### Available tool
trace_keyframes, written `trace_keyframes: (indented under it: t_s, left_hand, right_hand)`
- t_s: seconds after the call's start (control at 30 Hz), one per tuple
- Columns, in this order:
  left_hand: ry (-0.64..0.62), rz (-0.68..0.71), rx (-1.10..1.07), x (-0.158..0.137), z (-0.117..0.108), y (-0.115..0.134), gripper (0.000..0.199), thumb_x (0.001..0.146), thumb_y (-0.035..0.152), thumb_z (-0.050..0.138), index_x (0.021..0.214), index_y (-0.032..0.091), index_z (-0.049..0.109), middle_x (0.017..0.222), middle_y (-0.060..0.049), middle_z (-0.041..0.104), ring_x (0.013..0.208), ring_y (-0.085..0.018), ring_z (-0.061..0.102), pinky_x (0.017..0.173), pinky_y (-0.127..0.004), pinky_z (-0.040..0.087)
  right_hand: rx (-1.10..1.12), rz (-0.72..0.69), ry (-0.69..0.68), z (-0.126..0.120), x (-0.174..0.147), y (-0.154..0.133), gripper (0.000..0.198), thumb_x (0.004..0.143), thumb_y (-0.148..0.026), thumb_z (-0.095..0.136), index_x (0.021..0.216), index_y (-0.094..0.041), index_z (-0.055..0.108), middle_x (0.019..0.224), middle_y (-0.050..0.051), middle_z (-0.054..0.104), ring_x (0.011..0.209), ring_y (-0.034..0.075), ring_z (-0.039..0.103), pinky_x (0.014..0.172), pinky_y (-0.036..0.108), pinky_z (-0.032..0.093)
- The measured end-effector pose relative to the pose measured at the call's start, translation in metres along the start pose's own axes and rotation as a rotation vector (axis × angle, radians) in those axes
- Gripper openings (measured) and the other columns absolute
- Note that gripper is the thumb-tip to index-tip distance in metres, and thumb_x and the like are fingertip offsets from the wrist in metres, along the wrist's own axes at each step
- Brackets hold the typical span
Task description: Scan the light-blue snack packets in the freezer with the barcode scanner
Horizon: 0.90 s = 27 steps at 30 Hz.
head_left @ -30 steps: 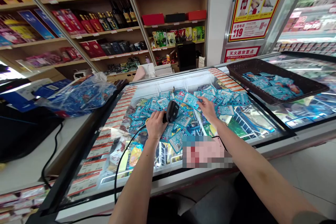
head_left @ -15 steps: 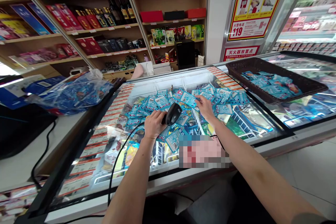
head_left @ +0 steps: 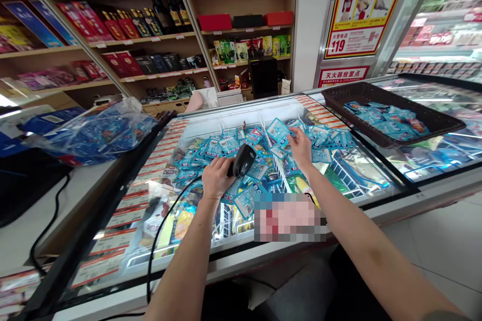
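My left hand (head_left: 217, 178) is wrapped round the handle of a black barcode scanner (head_left: 244, 160), whose head points to the right. Between the thumb and fingers of my right hand (head_left: 301, 146) is a blue snack packet (head_left: 278, 132), held by its right edge with the printed back up. Many similar blue packets (head_left: 216, 147) lie spread over the glass top of a chest freezer (head_left: 150, 234) beneath both hands. A blurred-out flat object (head_left: 289, 218) rests near the front edge of the freezer.
A brown plastic basket (head_left: 395, 110) with several blue packets stands at the right. On the left counter lies a clear bag (head_left: 109, 130) full of blue packets. The scanner's black cable (head_left: 153, 256) hangs over the front edge. Shelves (head_left: 150, 40) of boxes and bottles stand behind.
My right hand has lifted the blue packet slightly and moved it a little away from the scanner, tilting it upward. My left hand keeps the scanner in nearly the same place.
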<state>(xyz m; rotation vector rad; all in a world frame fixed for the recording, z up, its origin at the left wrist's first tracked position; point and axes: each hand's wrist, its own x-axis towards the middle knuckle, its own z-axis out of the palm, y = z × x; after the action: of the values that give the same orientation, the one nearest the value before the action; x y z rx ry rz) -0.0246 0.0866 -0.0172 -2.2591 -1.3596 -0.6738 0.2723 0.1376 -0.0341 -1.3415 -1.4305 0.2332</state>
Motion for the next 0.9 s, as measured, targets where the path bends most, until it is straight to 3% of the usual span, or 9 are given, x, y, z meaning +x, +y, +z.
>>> trace_keyframes:
  t_s: [0.2,0.4,0.57,0.73,0.9]
  left_hand:
    - [0.052,-0.024,0.006,-0.002,0.003,-0.004,0.027,0.080,0.026,0.048,0.104,0.021,0.059,0.087,-0.006,0.063,0.088,-0.021,0.054,0.072,-0.030,0.041]
    - [0.076,-0.016,-0.006,-0.002,0.004,-0.005,0.029,0.077,0.024,0.050,0.105,0.021,0.058,0.088,-0.005,0.064,0.089,-0.021,0.054,0.073,-0.030,0.041]
    - [0.109,-0.019,0.001,-0.002,0.004,-0.006,0.029,0.077,0.021,0.049,0.104,0.020,0.059,0.088,-0.005,0.064,0.090,-0.021,0.055,0.073,-0.029,0.041]
    - [0.124,-0.033,0.010,-0.001,0.002,-0.006,0.029,0.076,0.022,0.050,0.103,0.021,0.060,0.087,-0.004,0.064,0.089,-0.020,0.055,0.072,-0.028,0.040]
    - [0.101,-0.022,0.033,0.002,0.002,-0.007,0.025,0.078,0.025,0.051,0.101,0.021,0.060,0.086,-0.005,0.064,0.090,-0.020,0.055,0.072,-0.028,0.040]
  right_hand:
    - [-0.016,0.111,0.062,-0.011,0.009,0.014,0.040,0.086,-0.036,0.040,0.119,-0.017,0.053,0.077,0.006,0.063,0.066,0.022,0.061,0.069,0.040,0.049]
    - [-0.107,0.147,0.082,-0.011,0.011,0.021,0.033,0.084,-0.032,0.044,0.107,-0.017,0.062,0.079,0.008,0.066,0.066,0.022,0.060,0.072,0.039,0.047]
    - [-0.131,0.117,0.079,-0.011,0.013,0.015,0.032,0.082,-0.038,0.050,0.096,-0.015,0.067,0.093,0.011,0.066,0.071,0.020,0.060,0.076,0.037,0.047]
    - [-0.271,0.016,0.033,-0.007,0.010,0.007,0.048,0.075,-0.043,0.062,0.110,-0.011,0.062,0.122,0.016,0.053,0.101,0.025,0.053,0.088,0.038,0.043]
    - [-0.532,-0.076,-0.002,-0.010,0.003,0.002,0.045,0.078,-0.037,0.060,0.114,-0.011,0.059,0.126,0.017,0.048,0.115,0.031,0.040,0.096,0.044,0.032]
